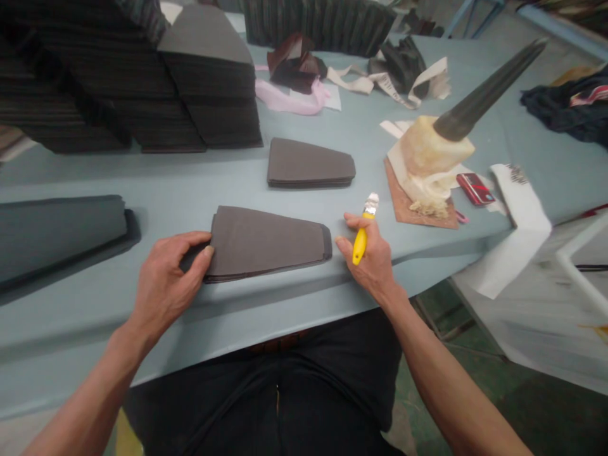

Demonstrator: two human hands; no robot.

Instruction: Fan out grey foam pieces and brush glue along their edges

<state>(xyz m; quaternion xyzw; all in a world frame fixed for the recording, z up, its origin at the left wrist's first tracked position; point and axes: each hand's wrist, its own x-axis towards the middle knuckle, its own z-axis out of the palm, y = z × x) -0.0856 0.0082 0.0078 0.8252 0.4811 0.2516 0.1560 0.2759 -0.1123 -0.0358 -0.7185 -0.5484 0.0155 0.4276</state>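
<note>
Near stack [268, 244] of dark, tapered panels, head view: it lies flat on the table [237, 183] between the two hands, close to the table's front edge. Its long axis runs left to right across the body, wide end toward the left hand [166, 275], narrow end toward the right hand [370, 259]. The left hand is the nearer, its thumb and forefinger touching the wide end; whether they pinch it or only press against it cannot be told. The right hand, just beside the narrow end but apart from it, is closed around a yellow brush [360, 246], head pointing away from the body. The hands are well apart, the stack's length between them. Beyond, a smaller far stack [311, 163] lies roughly parallel; at far left is a side stack [61, 237]. Tall stacks [213, 107] rise at back left. To the right, a pale block [437, 147] bearing a dark cone [491, 92] sits over a brown board [403, 206], with a red box [475, 189] and a white strip [525, 218] farther right. Green floor [532, 411] shows below the table.
</note>
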